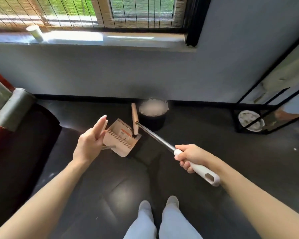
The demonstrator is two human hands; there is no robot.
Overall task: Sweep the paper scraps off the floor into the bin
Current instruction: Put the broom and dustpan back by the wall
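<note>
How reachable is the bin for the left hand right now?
Probably not directly. The bin stands by the wall, past the dustpan and broom head, which sit between it and the left hand. It'd likely need a lean or step.

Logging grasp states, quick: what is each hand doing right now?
Left hand: open, fingers straight, in front of the dustpan; no grip visible.
Right hand: closed around the broom handle.
</note>
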